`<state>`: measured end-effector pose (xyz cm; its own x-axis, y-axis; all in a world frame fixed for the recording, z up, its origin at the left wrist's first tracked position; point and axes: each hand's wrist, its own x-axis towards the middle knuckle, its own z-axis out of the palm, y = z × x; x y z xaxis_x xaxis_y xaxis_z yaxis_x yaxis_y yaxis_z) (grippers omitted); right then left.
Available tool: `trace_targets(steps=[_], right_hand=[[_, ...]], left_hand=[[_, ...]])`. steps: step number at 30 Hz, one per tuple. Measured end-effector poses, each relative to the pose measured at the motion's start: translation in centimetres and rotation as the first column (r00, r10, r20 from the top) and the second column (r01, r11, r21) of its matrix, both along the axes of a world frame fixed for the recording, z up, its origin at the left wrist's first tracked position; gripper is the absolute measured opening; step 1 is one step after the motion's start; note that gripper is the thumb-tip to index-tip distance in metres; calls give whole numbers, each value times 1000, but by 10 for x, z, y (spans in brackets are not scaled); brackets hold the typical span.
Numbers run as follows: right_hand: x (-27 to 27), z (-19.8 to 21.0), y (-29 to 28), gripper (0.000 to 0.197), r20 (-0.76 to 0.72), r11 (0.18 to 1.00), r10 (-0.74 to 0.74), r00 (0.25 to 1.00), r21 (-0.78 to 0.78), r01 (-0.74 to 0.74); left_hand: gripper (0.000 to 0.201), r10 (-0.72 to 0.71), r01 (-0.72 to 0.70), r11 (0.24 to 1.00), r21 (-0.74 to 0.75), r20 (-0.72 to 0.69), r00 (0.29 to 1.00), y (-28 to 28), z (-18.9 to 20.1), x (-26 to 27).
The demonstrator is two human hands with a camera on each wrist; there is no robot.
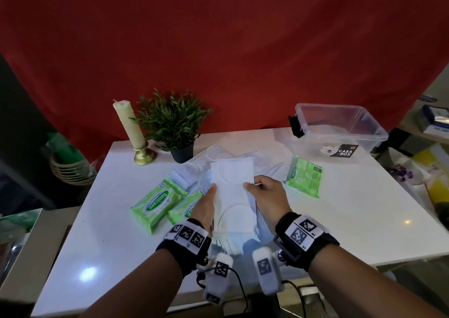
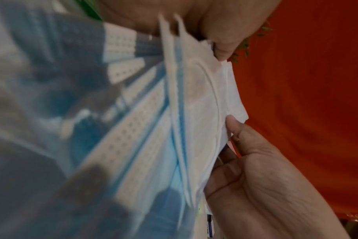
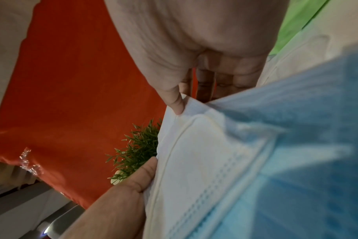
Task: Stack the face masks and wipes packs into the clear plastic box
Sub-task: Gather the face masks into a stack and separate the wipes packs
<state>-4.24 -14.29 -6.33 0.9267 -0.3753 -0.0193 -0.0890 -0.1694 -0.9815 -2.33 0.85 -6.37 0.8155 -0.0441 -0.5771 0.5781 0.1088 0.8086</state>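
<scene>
A stack of white and blue face masks (image 1: 230,179) is held over the middle of the white table (image 1: 352,208). My left hand (image 1: 211,192) grips its left edge, thumb on top. My right hand (image 1: 252,187) pinches the right edge. In the left wrist view the masks (image 2: 200,113) fan out between my left hand (image 2: 222,51) and my right hand (image 2: 231,122). The right wrist view shows my right hand (image 3: 179,106) pinching the masks (image 3: 204,153). More masks (image 1: 184,174) lie loose beneath. Three green wipes packs lie flat: two at the left (image 1: 155,203) (image 1: 184,209), one at the right (image 1: 305,175). The clear plastic box (image 1: 340,128) stands open at the back right.
A cream candle (image 1: 128,126) in a brass holder and a potted plant (image 1: 175,123) stand at the table's back left. A red curtain (image 1: 218,50) hangs behind. Clutter sits off the right edge (image 1: 435,123) and a basket off the left (image 1: 70,169).
</scene>
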Motion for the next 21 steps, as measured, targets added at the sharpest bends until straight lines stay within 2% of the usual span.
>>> trace_targets(steps=[1, 3, 4, 5, 7, 8, 9, 13, 16, 19, 21], right_hand=[[1, 0, -3, 46, 9, 1000, -6, 1000, 0, 6], [3, 0, -8, 47, 5, 1000, -26, 1000, 12, 26], [5, 1, -11, 47, -2, 999, -38, 999, 14, 38], [6, 2, -14, 47, -6, 999, -44, 999, 9, 44], [8, 8, -24, 44, -10, 999, -50, 999, -20, 50], [8, 12, -29, 43, -7, 997, -65, 998, -36, 64], [8, 17, -35, 44, -2, 995, -83, 997, -54, 83], [7, 42, -59, 39, 43, 977, -147, 988, -150, 152], [5, 59, -64, 26, 72, 958, -127, 989, -251, 141], [2, 69, -58, 17, 103, 885, -79, 992, -450, 117], [4, 66, -47, 17, 60, 839, -19, 998, -542, 48]], left_hand=[[51, -1, 0, 1000, 3, 20, 1000, -1, -4, 1], [85, 0, 1, 1000, -13, 57, 998, -2, -42, 16], [97, 5, -4, 1000, -21, 57, 998, -3, -50, 20], [99, 3, -2, 1000, -8, 55, 998, -5, -40, 17], [80, 5, -9, 999, 54, 81, 997, -9, -2, 5], [69, 20, -28, 996, 79, 91, 996, -9, 4, 4], [64, 30, -40, 994, 98, 95, 995, -8, 4, 6], [70, 32, -45, 993, 110, 111, 993, -5, -14, 21], [59, 39, -46, 996, 81, 76, 996, -4, -33, 34], [46, 9, -32, 987, 158, 145, 989, -11, -11, 28], [28, -8, -31, 977, 211, 181, 984, -15, -3, 25]])
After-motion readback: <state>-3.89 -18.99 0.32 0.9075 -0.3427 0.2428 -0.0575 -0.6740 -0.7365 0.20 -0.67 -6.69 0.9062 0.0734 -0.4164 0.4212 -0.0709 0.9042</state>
